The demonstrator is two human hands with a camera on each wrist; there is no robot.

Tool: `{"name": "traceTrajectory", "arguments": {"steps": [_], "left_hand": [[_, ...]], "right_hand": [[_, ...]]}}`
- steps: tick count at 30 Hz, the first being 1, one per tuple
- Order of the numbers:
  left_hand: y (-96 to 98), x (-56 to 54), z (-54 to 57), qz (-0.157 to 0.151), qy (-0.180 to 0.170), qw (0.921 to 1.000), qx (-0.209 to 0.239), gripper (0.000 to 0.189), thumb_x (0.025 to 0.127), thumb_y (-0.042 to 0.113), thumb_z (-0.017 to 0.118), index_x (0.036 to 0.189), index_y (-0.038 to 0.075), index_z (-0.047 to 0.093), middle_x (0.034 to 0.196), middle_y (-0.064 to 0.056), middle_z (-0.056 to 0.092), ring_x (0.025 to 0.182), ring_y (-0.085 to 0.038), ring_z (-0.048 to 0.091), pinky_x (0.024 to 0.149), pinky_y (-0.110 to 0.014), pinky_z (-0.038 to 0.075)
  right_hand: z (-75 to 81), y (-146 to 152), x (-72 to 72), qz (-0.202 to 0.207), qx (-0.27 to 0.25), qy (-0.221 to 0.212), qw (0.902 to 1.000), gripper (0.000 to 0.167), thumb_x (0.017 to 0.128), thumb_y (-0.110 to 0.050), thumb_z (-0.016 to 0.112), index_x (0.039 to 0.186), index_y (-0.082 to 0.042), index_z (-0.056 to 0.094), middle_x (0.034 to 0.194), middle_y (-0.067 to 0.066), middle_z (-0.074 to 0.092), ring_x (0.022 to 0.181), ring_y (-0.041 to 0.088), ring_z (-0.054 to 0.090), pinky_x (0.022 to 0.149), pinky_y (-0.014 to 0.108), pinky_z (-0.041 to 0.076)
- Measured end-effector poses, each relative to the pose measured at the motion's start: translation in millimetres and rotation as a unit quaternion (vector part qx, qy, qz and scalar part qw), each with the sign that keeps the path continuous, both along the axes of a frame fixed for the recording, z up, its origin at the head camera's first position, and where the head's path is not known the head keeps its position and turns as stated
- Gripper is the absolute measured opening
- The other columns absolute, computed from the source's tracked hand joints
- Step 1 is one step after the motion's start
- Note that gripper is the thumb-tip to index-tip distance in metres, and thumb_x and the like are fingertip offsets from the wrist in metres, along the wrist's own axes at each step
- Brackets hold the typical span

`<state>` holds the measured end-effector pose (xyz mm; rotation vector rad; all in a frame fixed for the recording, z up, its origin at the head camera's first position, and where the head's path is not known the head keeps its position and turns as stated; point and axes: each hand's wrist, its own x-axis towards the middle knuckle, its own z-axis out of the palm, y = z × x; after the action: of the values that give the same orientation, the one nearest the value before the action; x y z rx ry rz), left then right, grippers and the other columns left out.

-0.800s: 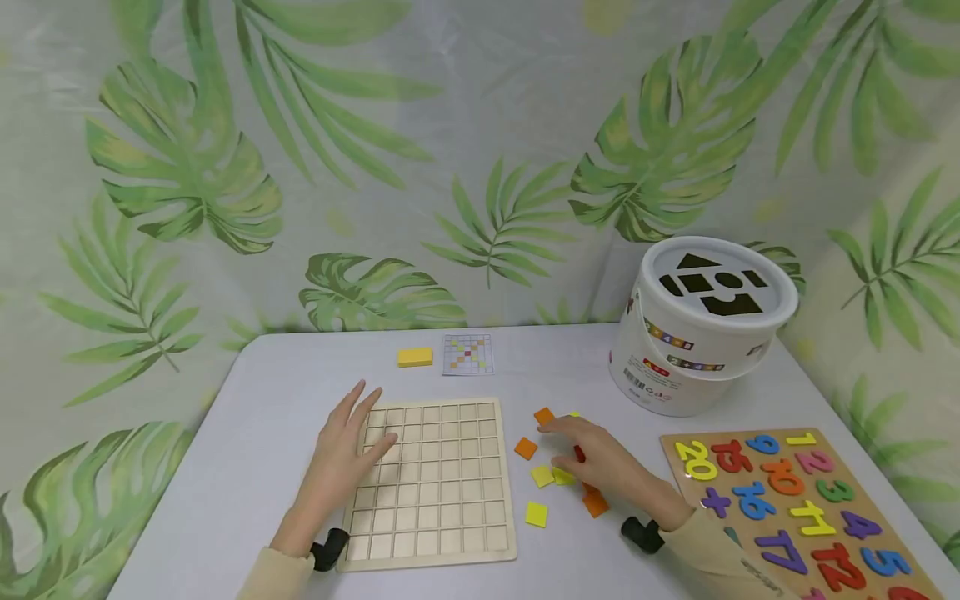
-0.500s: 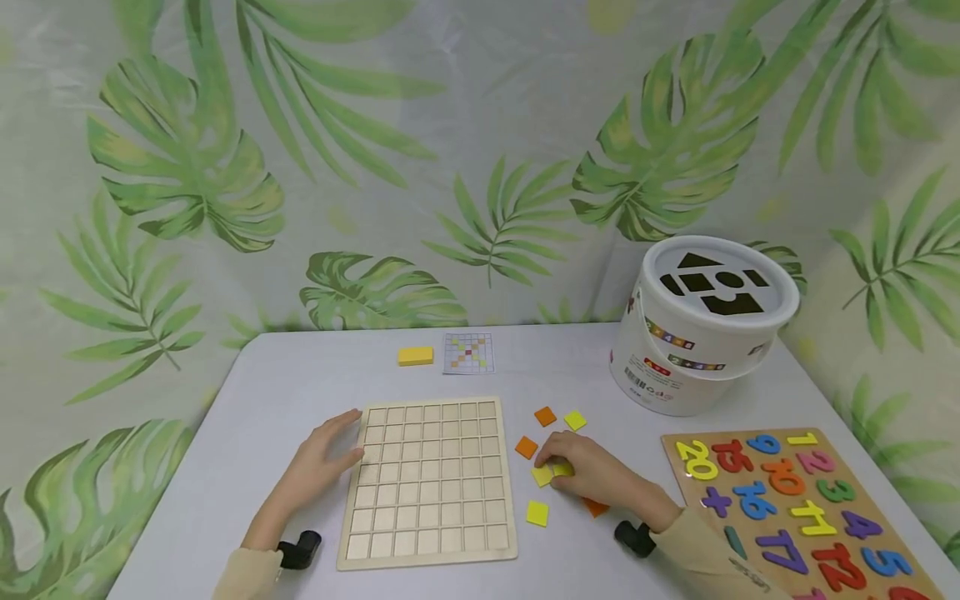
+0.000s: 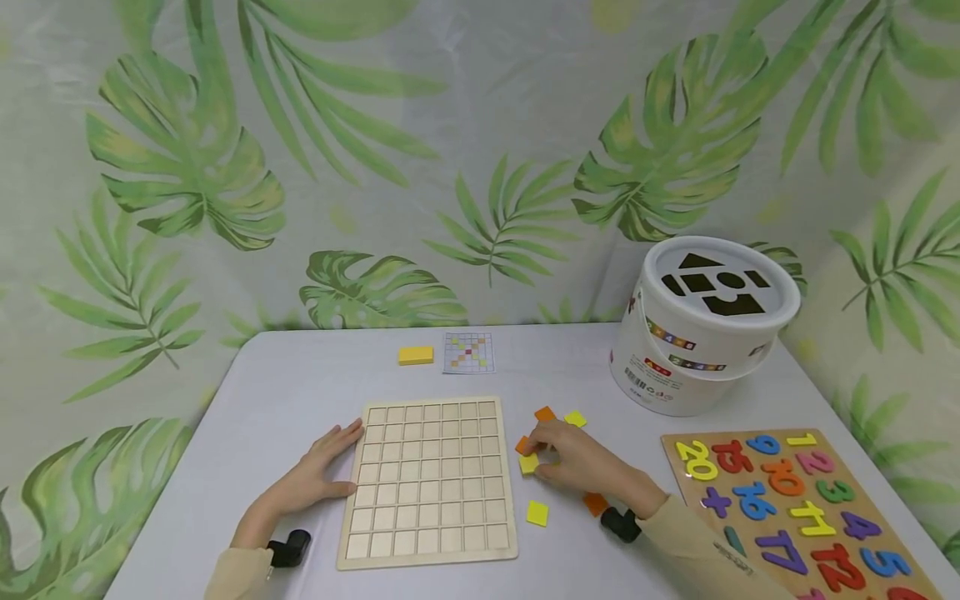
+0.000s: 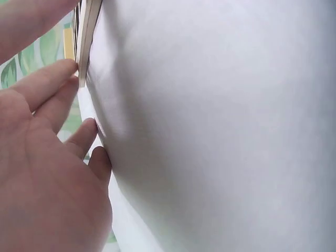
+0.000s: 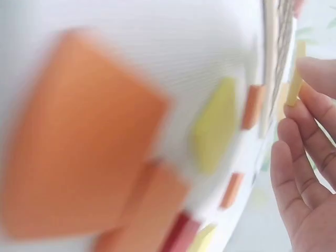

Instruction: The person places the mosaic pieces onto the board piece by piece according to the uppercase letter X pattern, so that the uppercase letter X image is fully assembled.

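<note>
My right hand [image 3: 581, 462] pinches a yellow square tile [image 3: 528, 464] between thumb and fingers, just right of the wooden grid board [image 3: 435, 560]. The right wrist view shows this yellow tile [image 5: 297, 73] held on edge, above the table. Around that hand lie orange tiles [image 3: 596, 503] and yellow tiles [image 3: 537, 512]; a red tile [image 5: 181, 231], hidden by the hand in the head view, appears in the right wrist view. My left hand [image 3: 311, 475] rests with extended fingers along the board's left edge, and its fingertips touch or nearly touch the frame [image 4: 86, 42].
Behind the board lie a yellow block [image 3: 416, 357] and a card with a coloured grid pattern [image 3: 468, 354]. A white bucket [image 3: 675, 367] with shaped holes in its lid stands at the back right. A number puzzle board [image 3: 795, 508] occupies the right side.
My left hand has drawn back from over the board to its left edge. The right hand has moved slightly left and now pinches a yellow tile.
</note>
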<state>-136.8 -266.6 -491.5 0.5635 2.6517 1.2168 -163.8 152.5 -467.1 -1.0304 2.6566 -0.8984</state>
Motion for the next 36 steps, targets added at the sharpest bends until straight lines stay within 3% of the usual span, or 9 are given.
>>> {"name": "traceTrajectory", "arguments": {"steps": [4, 10, 19, 27, 36], "left_hand": [[-1.2, -0.3, -1.3, -0.012, 0.017, 0.9998, -0.005, 0.080, 0.079, 0.024, 0.074, 0.143, -0.006, 0.036, 0.151, -0.025, 0.026, 0.136, -0.055, 0.008, 0.095, -0.078, 0.005], [2.2, -1.0, 4.1, 0.001, 0.010, 0.9996, -0.028, 0.083, 0.077, 0.026, 0.076, 0.143, -0.005, 0.036, 0.151, -0.023, 0.027, 0.136, -0.053, 0.009, 0.095, -0.078, 0.006], [4.1, -1.2, 5.9, 0.008, -0.001, 0.9994, -0.035, 0.083, 0.076, 0.024, 0.076, 0.144, -0.005, 0.036, 0.152, -0.022, 0.027, 0.137, -0.052, 0.009, 0.094, -0.078, 0.005], [3.6, -2.3, 3.7, 0.006, -0.005, 0.9994, -0.033, 0.083, 0.077, 0.024, 0.076, 0.144, -0.004, 0.036, 0.152, -0.021, 0.027, 0.137, -0.052, 0.008, 0.095, -0.078, 0.006], [1.7, -1.2, 2.7, 0.009, -0.006, 0.9997, -0.024, 0.084, 0.076, 0.024, 0.077, 0.144, -0.004, 0.037, 0.152, -0.021, 0.027, 0.137, -0.053, 0.008, 0.094, -0.078, 0.006]], "right_hand": [[4.8, -17.9, -11.2, 0.013, -0.035, 0.006, 0.9993, 0.021, 0.081, -0.003, 0.073, 0.100, -0.009, 0.066, 0.097, -0.004, 0.061, 0.089, 0.015, 0.057, 0.079, 0.031, 0.050], [11.4, -60.6, -31.1, 0.029, -0.067, -0.001, 0.9973, 0.019, 0.082, -0.002, 0.072, 0.100, -0.007, 0.066, 0.095, -0.002, 0.060, 0.087, 0.019, 0.058, 0.077, 0.030, 0.050], [9.2, -138.3, -54.8, 0.059, -0.050, -0.018, 0.9969, 0.015, 0.083, -0.005, 0.072, 0.098, -0.007, 0.068, 0.092, 0.000, 0.059, 0.084, 0.012, 0.056, 0.076, 0.020, 0.046], [0.8, -183.1, -61.2, 0.044, 0.018, -0.004, 0.9989, 0.011, 0.085, -0.006, 0.071, 0.095, -0.008, 0.069, 0.087, -0.001, 0.058, 0.075, 0.007, 0.049, 0.069, 0.017, 0.042], [-2.1, -203.2, -57.2, 0.038, 0.050, 0.012, 0.9980, 0.012, 0.082, -0.002, 0.069, 0.091, -0.010, 0.067, 0.084, -0.003, 0.056, 0.073, 0.007, 0.047, 0.067, 0.017, 0.040]]}}
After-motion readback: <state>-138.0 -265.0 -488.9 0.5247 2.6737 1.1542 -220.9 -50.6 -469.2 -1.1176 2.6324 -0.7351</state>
